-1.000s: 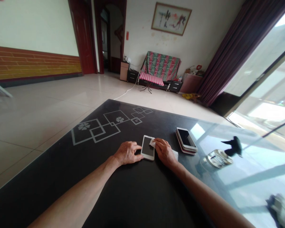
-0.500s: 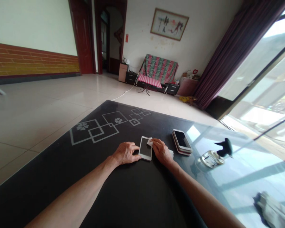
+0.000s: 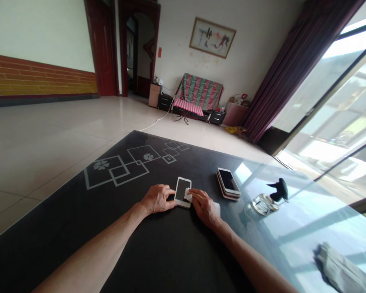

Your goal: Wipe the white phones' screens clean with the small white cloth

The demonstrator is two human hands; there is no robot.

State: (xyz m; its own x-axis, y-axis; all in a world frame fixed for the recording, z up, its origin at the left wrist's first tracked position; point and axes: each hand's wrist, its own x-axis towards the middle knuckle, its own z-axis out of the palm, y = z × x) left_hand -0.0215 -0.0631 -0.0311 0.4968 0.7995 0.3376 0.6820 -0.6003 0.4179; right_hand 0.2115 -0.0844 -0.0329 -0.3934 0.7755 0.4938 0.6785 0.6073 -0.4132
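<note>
White tissue (image 3: 187, 195), perhaps, half hidden, was pinched in the right hand (image 3: 205, 206), left hand (image 3: 158, 198) held the phone (image 3: 182, 190), grey cloth (image 3: 341, 264) was cut off.

We see a picture (image 3: 212, 37) on the wall (image 3: 177, 34). Below it, we find a cover (image 3: 200, 90) with red and green pattern, and before this stands a striped table (image 3: 188, 106). To the right, we notice a purple curtain (image 3: 294, 61) beside the window (image 3: 320, 81).
</note>
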